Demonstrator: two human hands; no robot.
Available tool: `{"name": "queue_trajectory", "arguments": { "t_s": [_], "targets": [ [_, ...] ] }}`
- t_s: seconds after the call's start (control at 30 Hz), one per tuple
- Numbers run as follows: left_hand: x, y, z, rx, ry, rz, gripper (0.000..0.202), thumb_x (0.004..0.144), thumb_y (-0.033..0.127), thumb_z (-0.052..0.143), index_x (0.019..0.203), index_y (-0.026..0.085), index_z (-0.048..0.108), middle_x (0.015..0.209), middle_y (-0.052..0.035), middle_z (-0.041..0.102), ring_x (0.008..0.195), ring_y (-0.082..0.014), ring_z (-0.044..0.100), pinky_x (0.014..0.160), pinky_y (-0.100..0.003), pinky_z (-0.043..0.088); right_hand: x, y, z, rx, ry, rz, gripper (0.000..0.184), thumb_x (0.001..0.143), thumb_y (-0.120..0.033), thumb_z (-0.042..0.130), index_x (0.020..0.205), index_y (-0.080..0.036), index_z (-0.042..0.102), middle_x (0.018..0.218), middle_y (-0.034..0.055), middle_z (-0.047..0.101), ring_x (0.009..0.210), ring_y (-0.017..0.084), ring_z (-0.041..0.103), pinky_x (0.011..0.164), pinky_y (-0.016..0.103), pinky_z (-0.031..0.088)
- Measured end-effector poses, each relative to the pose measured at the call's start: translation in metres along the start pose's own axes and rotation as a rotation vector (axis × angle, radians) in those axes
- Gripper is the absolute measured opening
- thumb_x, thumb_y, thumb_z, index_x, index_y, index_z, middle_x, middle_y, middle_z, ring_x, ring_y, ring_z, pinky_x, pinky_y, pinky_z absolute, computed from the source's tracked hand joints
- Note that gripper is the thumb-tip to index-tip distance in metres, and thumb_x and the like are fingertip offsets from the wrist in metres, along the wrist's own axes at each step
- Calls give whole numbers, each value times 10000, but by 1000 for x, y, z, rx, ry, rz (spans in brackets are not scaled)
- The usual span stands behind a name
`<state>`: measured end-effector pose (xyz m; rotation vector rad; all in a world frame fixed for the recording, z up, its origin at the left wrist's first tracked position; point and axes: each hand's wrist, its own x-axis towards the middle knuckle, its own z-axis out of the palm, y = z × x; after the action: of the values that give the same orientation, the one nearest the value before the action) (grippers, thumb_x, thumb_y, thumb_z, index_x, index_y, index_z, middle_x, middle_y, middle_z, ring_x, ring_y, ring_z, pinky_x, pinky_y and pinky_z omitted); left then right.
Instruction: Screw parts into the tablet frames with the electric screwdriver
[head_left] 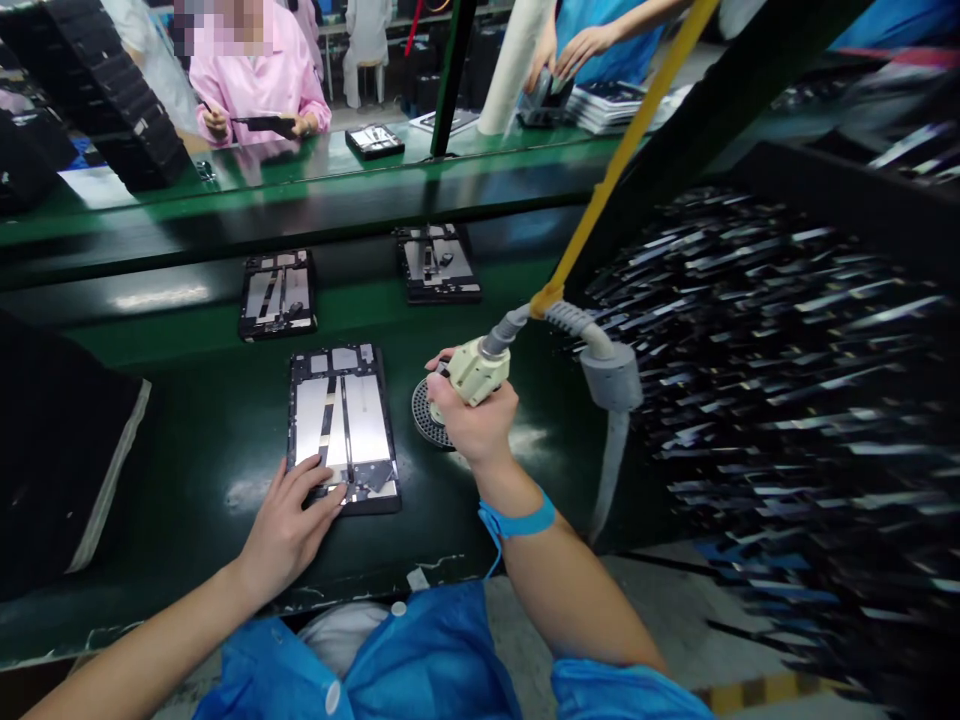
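Observation:
An opened tablet [306,410], its silver inside facing up and dark strips running down its middle, lies on the green bench in front of me. The fingers of my left hand [292,515] rest slightly spread on its lower left part, gripping nothing. My right hand [484,425] is wrapped around a cream electric screwdriver [480,370], right of the tablet. A grey cable and a yellow strap [611,180] run up from the tool. Below that hand is a round, perforated dark disc [427,418]; the hand partly covers it, and the screwdriver's tip is hidden.
Two more opened tablets [262,300] [439,262] lie farther back on the bench. A black bin [60,450] stands at left. Many thin dark pieces [750,380], blurred, fill the right side. Across the bench, a person in pink [259,80] holds a dark panel.

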<state>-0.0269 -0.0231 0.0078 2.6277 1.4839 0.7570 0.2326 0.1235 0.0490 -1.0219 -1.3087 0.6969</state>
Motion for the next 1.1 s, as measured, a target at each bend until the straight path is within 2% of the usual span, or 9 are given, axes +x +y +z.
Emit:
{"name": "queue_trajectory", "arguments": {
  "t_s": [0.13, 0.23, 0.33, 0.47, 0.57, 0.7, 0.8, 0.9, 1.1],
  "targets": [
    [19, -13, 11, -38, -17, -10, 247, 1010, 180, 586, 1212, 248, 711, 1220, -124, 675, 1299, -333, 597, 1073, -661, 472, 1, 5, 3, 28, 35, 12, 201, 819, -317, 748, 988, -212, 713, 925, 46, 763, 876, 228, 748, 839, 417, 626],
    [43, -24, 21, -49, 23, 1, 212, 1012, 213, 592, 1154, 243, 747, 1192, -120, 685, 1265, -331, 621, 1062, -655, 473, 3, 11, 7, 32, 52, 8, 209, 816, -319, 750, 989, -209, 711, 916, 48, 760, 858, 226, 750, 811, 403, 625],
    [56, -31, 29, -78, 42, 14, 210, 998, 246, 618, 1156, 229, 756, 1215, -135, 683, 1284, -341, 608, 1091, -672, 436, 7, 15, 12, 34, 81, 1, 219, 815, -329, 751, 989, -209, 694, 906, 44, 751, 791, 208, 742, 744, 368, 623],
    [52, -30, 30, -98, 16, 75, 262, 986, 250, 645, 1233, 190, 708, 1257, -144, 701, 1309, -335, 594, 1165, -719, 319, 13, 13, 14, 49, 131, -23, 199, 814, -321, 745, 961, -209, 669, 844, 23, 730, 611, 150, 676, 609, 309, 592],
    [49, -23, 28, -122, 65, 73, 191, 992, 157, 611, 1134, 203, 731, 1148, -85, 750, 1176, -258, 671, 1214, -690, 270, 17, 10, 13, 48, 161, -18, 192, 811, -314, 743, 944, -207, 655, 817, 8, 715, 524, 115, 618, 541, 279, 560],
    [49, -18, 28, -185, 121, 61, 158, 979, 133, 626, 1023, 216, 753, 1038, -40, 764, 1070, -213, 696, 1233, -674, 256, 18, 9, 11, 22, 186, 3, 206, 812, -343, 745, 927, -206, 644, 780, 3, 701, 511, 114, 606, 521, 272, 549],
    [47, -19, 30, -200, 110, 37, 159, 981, 148, 634, 1033, 232, 759, 1063, -39, 758, 1115, -231, 681, 1223, -701, 246, 18, 12, 10, 7, 197, -1, 211, 814, -349, 742, 927, -204, 639, 809, 9, 703, 512, 112, 608, 517, 270, 547],
    [45, -20, 32, -208, 103, 20, 168, 985, 149, 630, 1056, 237, 755, 1101, -50, 751, 1180, -253, 659, 1201, -692, 293, 18, 16, 12, 22, 194, 7, 212, 817, -344, 743, 932, -204, 635, 839, 13, 702, 515, 109, 610, 515, 270, 545],
    [44, -22, 31, -222, 98, 24, 190, 977, 141, 623, 1066, 238, 761, 1106, -60, 751, 1190, -261, 663, 1193, -675, 315, 18, 18, 16, 13, 189, 9, 207, 827, -348, 734, 938, -207, 631, 838, 14, 698, 522, 110, 611, 541, 281, 559]
  ]
}}
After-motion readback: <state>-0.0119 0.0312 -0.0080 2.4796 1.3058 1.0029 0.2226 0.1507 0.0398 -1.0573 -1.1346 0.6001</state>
